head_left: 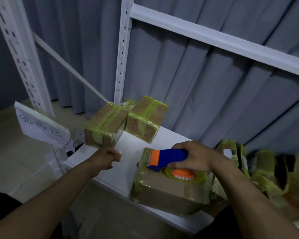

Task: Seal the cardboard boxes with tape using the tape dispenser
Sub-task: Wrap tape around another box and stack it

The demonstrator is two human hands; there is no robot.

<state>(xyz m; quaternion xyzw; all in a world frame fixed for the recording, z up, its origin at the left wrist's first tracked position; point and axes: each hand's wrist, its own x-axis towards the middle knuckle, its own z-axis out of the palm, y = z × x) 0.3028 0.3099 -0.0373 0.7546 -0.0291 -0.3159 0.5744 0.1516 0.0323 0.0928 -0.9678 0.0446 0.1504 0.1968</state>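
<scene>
I count one tape dispenser (169, 156), blue with orange parts, and my right grip (195, 157) is wrapped round its handle, fingers curled firmly. It rests on top of the nearest cardboard box (169, 192), at the front edge of the white shelf (128, 161), with its single roll of yellowish tape (183, 176) lying flat against the lid.

My left grip (111, 156) is curled into a fist just below the lower corner of the left rear box (104, 125). That box is blurred, and I cannot tell whether the fingers pinch a strip of tape, the box itself, or nothing.

Touching that box on its right stands a second rear box (145, 119); both are banded in yellowish tape. A labelled corner shows behind the pair, too little to count as a box for certain. To the right of the near box lies a heap of taped boxes (266, 175), too jumbled and dim for me to number.

One white handwritten sign (40, 125) hangs on the left of the rack (122, 49), and a grey curtain (197, 83) hangs behind.
</scene>
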